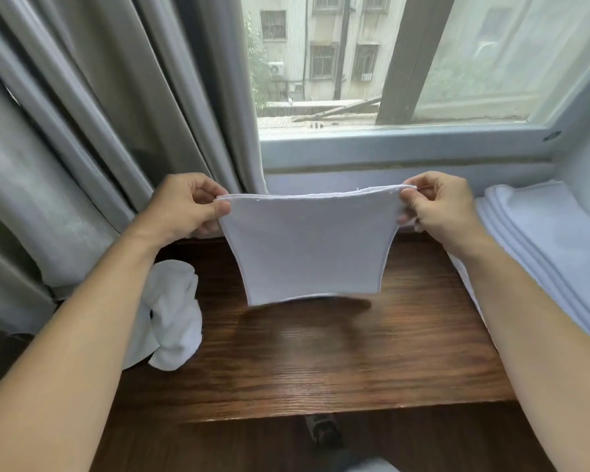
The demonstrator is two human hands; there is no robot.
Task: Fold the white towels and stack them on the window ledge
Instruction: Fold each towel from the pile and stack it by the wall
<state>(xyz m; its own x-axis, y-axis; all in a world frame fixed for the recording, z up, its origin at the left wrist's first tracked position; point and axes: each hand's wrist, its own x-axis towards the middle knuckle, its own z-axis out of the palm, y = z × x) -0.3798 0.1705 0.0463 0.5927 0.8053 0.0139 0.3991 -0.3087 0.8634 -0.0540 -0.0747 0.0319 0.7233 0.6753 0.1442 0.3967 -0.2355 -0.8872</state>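
From the head view, we're looking down over the wooden ledge [321, 362] beneath the window, and that ledge is our anchor for everything here. Above its middle, we've got a white towel [304, 247] held up in the air, already doubled over, because two layered edges show along the top. Our left hand [188, 206] pinches the top left corner between thumb and curled fingers, and our right hand [440, 206] pinches the top right corner the same way, so both grips are closed firmly on the cloth. The towel hangs clear of the ledge, its lower edge hovering over its own shadow on the wood.

At the right end of the ledge sits a stack of folded towels [539, 247], several layers deep, so a good part of the job looks done. At the left end, against the grey curtain [82, 131], lies a crumpled white towel [171, 318], not yet folded. It may be more than one piece; we can't tell from the bundle.

So we judge ourselves somewhere past halfway: this towel needs at least one more fold, then a place on the stack, and the heap at the left is waiting after it.
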